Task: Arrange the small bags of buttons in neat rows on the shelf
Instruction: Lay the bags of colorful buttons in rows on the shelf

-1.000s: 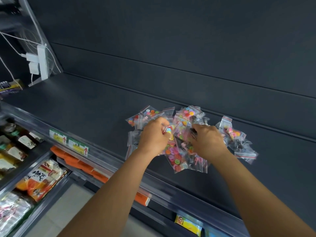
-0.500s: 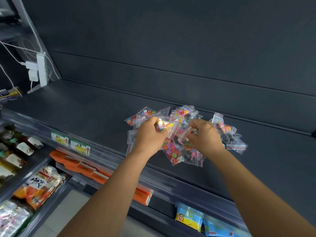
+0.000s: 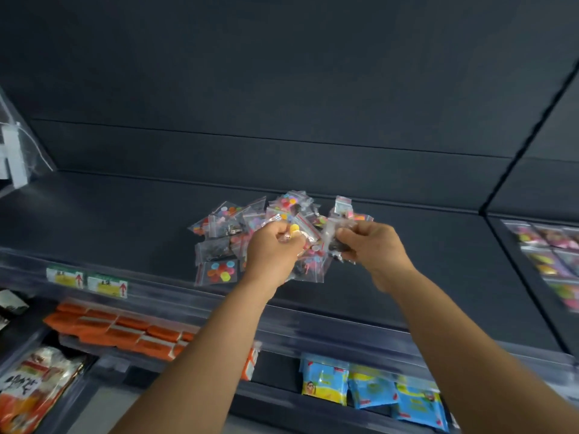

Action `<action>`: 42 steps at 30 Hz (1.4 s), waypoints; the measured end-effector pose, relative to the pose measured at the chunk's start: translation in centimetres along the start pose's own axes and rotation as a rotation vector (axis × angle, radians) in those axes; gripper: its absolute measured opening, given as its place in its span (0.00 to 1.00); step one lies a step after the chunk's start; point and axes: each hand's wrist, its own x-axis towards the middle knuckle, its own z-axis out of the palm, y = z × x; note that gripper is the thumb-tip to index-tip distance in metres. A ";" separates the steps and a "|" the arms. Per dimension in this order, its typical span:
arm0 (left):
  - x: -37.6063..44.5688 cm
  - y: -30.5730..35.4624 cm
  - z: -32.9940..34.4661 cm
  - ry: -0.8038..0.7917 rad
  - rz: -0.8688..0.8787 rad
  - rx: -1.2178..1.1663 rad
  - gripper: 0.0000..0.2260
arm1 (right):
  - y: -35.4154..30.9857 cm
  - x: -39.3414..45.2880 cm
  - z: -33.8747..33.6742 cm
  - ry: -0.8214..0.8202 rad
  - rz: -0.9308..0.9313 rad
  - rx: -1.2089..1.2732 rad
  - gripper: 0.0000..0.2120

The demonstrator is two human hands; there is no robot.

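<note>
A loose heap of small clear zip bags of coloured buttons point(image 3: 219, 242) lies on the dark shelf point(image 3: 109, 220), near its middle. My left hand point(image 3: 274, 250) is over the heap and pinches a bag with a yellow button point(image 3: 294, 228) showing at its fingertips. My right hand point(image 3: 372, 245) is just right of it, fingers curled round a clear bag with dark buttons point(image 3: 336, 242). Both hands hide the centre of the heap. One bag of orange and pink buttons point(image 3: 219, 272) lies flat at the heap's front left.
On the neighbouring shelf at the right lie button bags laid in rows point(image 3: 551, 258). The shelf's clear front rail point(image 3: 188, 300) carries two price tags point(image 3: 87, 281). Below are orange packets point(image 3: 119, 330), blue snack packs point(image 3: 372, 389) and a red-orange packet point(image 3: 31, 389). A white power adapter point(image 3: 12, 158) hangs at the left.
The view has swung right and up, bringing the right-hand shelf's rows into sight. Both hands have lifted bags out of the heap and drawn slightly apart.
</note>
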 end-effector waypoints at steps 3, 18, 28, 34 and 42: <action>-0.8 0.3 1.0 -0.001 0.010 0.046 0.04 | 0.7 -0.6 -1.4 -0.002 0.040 -0.064 0.09; -2.7 -1.4 -1.3 0.255 -0.101 0.147 0.02 | 2.9 -0.2 0.2 -0.038 -0.437 -0.789 0.15; -3.1 -2.4 -1.8 0.212 -0.141 0.145 0.02 | 2.7 1.1 2.5 -0.213 -0.357 -1.183 0.18; -2.8 -2.8 -2.2 0.187 -0.127 0.134 0.04 | 2.2 1.9 2.5 -0.228 -0.284 -1.234 0.15; -2.1 -3.0 -2.4 0.149 -0.090 0.125 0.03 | 2.4 2.3 3.1 -0.142 -0.347 -1.158 0.14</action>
